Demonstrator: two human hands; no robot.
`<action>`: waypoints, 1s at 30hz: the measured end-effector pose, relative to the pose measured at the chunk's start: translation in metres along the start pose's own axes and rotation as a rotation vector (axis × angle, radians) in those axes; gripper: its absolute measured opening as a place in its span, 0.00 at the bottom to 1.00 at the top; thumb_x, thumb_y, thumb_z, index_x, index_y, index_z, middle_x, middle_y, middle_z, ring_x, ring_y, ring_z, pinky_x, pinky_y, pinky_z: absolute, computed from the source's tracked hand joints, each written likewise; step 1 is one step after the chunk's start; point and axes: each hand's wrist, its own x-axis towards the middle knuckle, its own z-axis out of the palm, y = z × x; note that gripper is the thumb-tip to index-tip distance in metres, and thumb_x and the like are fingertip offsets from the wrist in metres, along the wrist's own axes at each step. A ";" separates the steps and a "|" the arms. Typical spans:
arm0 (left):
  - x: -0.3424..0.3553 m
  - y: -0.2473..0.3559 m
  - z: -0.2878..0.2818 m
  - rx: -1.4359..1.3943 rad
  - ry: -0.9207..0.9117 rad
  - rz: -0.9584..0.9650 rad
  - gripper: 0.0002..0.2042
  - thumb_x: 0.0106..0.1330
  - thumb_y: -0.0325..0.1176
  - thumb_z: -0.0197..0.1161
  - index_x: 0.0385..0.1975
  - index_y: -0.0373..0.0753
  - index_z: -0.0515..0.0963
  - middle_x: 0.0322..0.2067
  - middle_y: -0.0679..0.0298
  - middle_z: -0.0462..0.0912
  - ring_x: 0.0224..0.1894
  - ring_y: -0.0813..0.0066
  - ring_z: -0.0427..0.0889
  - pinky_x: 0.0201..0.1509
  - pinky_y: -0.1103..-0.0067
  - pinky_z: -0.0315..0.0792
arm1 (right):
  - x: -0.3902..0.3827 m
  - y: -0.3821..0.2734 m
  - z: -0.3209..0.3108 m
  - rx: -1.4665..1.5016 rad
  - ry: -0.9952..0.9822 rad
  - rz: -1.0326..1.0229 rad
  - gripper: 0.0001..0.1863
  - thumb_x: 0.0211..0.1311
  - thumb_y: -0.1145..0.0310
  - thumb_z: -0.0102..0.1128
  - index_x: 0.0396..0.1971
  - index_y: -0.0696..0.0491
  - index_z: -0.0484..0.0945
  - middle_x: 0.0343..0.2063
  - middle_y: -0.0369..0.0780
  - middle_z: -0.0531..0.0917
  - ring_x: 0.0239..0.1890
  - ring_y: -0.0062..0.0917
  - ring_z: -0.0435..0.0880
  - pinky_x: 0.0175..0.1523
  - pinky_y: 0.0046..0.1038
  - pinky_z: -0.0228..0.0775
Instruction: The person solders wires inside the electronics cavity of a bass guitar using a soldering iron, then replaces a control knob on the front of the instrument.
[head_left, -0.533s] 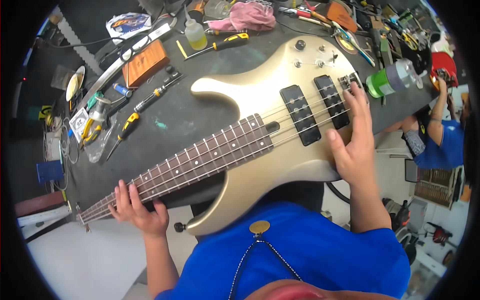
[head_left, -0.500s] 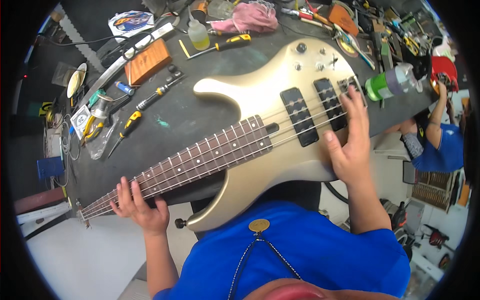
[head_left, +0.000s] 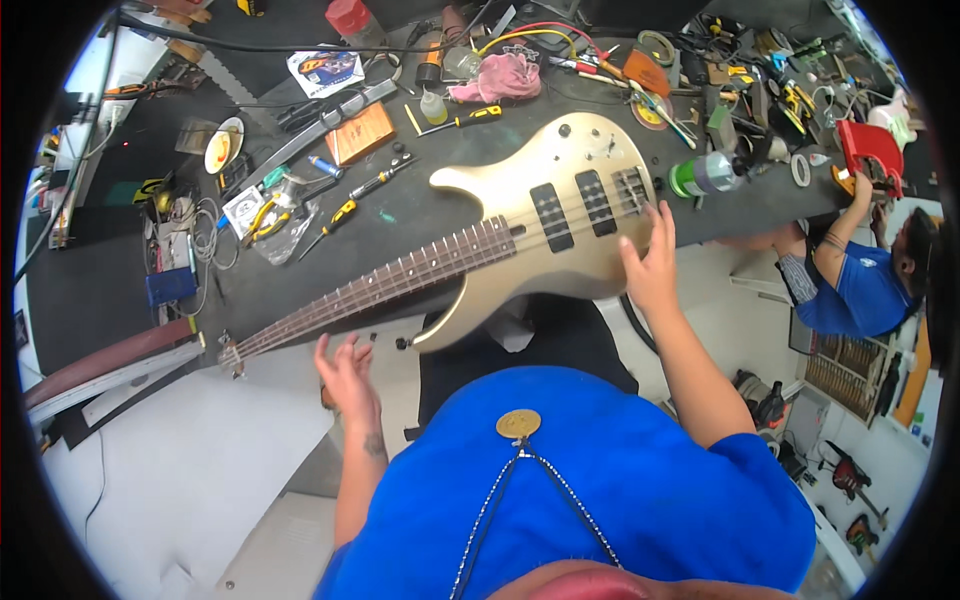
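Note:
A gold electric bass guitar (head_left: pixel 565 275) lies face up on the dark workbench (head_left: pixel 400 240), its dark fretboard (head_left: pixel 400 275) pointing to the lower left. Two black pickups and metal knobs show on the body. My left hand (head_left: pixel 350 385) is just below the neck, apart from it, with fingers spread and nothing held. At the body's right end, beside the bridge (head_left: pixel 630 190), is my right hand (head_left: pixel 652 262). Its fingers are stretched out and its thumb is at the body's edge; whether it touches the bass, I cannot tell.
Left of the body lie screwdrivers (head_left: pixel 328 232), pliers (head_left: pixel 262 215) and a wooden block (head_left: pixel 362 133). Behind it are a pink cloth (head_left: pixel 500 78) and a small bottle (head_left: pixel 433 108). A green-labelled bottle (head_left: pixel 705 175) lies at right. Another person (head_left: pixel 860 285) works beyond it, near a red object (head_left: pixel 870 155).
My left hand has come off the neck and moved down toward me. The bass now appears farther from me on the bench. My right hand remains by the bridge end.

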 end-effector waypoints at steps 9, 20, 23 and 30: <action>0.095 -0.015 0.015 -0.967 -0.046 -0.620 0.19 0.74 0.43 0.66 0.58 0.40 0.72 0.56 0.54 0.81 0.58 0.56 0.82 0.67 0.61 0.74 | 0.019 0.038 -0.005 0.517 -0.030 0.820 0.39 0.74 0.51 0.57 0.72 0.65 0.62 0.64 0.58 0.75 0.66 0.43 0.77 0.69 0.36 0.68; 0.083 0.013 -0.003 -1.064 -0.152 -0.542 0.15 0.77 0.38 0.63 0.57 0.40 0.77 0.54 0.58 0.83 0.61 0.60 0.80 0.72 0.59 0.72 | 0.042 0.044 0.000 0.732 -0.002 0.878 0.44 0.69 0.36 0.53 0.68 0.62 0.69 0.62 0.52 0.78 0.63 0.41 0.78 0.67 0.41 0.69; 0.043 0.050 -0.025 -1.070 -0.280 -0.410 0.19 0.77 0.39 0.61 0.64 0.42 0.75 0.56 0.59 0.81 0.62 0.59 0.79 0.74 0.58 0.70 | 0.037 0.030 -0.004 0.549 -0.022 0.922 0.45 0.70 0.37 0.53 0.66 0.65 0.70 0.61 0.53 0.78 0.62 0.41 0.79 0.66 0.38 0.69; -0.014 0.145 -0.059 -1.036 -0.547 0.021 0.21 0.76 0.35 0.60 0.67 0.46 0.70 0.64 0.58 0.78 0.66 0.60 0.76 0.77 0.51 0.61 | 0.024 -0.006 -0.030 -0.014 -0.218 0.695 0.53 0.73 0.29 0.36 0.58 0.74 0.76 0.59 0.67 0.77 0.66 0.56 0.76 0.71 0.44 0.64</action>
